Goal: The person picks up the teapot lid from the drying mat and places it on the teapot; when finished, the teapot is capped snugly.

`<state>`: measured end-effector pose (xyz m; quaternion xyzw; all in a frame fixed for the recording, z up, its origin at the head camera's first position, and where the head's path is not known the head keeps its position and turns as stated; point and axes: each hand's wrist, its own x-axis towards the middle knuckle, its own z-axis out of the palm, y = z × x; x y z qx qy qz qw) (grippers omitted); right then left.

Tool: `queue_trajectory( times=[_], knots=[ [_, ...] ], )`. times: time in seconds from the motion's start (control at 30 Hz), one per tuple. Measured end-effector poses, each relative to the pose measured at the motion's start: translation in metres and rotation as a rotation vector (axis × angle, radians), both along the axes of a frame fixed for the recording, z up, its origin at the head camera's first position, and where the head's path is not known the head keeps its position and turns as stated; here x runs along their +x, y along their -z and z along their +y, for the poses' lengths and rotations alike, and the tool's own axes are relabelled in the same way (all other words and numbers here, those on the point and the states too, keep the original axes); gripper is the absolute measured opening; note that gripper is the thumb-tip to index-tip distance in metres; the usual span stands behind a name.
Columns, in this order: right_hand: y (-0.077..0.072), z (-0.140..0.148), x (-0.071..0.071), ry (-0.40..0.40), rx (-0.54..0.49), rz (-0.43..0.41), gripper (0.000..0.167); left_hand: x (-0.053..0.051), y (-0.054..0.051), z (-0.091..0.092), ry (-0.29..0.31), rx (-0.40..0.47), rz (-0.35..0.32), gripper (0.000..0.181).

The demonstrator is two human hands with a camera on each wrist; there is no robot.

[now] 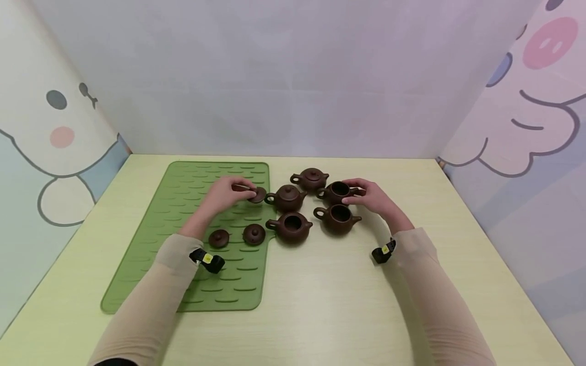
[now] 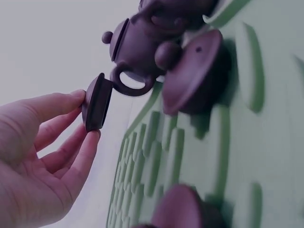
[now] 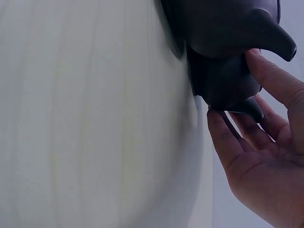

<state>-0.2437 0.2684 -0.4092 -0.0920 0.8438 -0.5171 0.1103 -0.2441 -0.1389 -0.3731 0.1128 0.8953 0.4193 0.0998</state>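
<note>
Teapot lid [image 1: 260, 194] is over the green mat [image 1: 183, 188], inside its right edge toward the far corner, rim pinched by my left hand [image 1: 226, 195]. My right hand [image 1: 373, 197] clasps the lidless teapot [image 1: 330, 197] at its spout end. Advisable: keep lid level, pot steady. Both hands reach forward, apart, angled inward.

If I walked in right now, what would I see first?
Probably the five brown teapots, bunched near the middle of the table. Next might be the green mat on the table's left, with two lids lying on it and a third lid in the left grip. Big cartoon figures on the side walls catch the eye too.
</note>
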Motion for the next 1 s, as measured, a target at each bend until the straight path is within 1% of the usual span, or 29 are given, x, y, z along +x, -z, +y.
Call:
queue_trajectory(
  times=[0.13, 0.37, 0.53, 0.77, 0.9, 1.0],
  knots=[
    [0.001, 0.0, -0.001, 0.004, 0.008, 0.008, 0.055, -0.001, -0.005, 0.009, -0.001, 0.034, -0.001, 0.025],
    [0.004, 0.0, -0.002, 0.003, 0.006, 0.015, 0.055, -0.004, -0.012, 0.028, -0.001, 0.07, -0.003, 0.025],
    [0.002, 0.001, -0.001, -0.004, -0.006, 0.011, 0.055, -0.006, -0.018, 0.043, 0.023, 0.1, 0.014, 0.024],
    [0.003, 0.0, -0.002, 0.007, 0.018, 0.023, 0.055, -0.011, -0.025, 0.063, 0.051, 0.116, 0.026, 0.023],
    [0.003, -0.001, -0.003, 0.01, 0.028, 0.022, 0.055, -0.013, -0.027, 0.075, 0.069, 0.107, 0.061, 0.021],
    [0.003, -0.002, -0.002, 0.005, 0.031, 0.015, 0.056, -0.012, -0.029, 0.084, 0.076, 0.107, 0.089, 0.019]
  ],
)
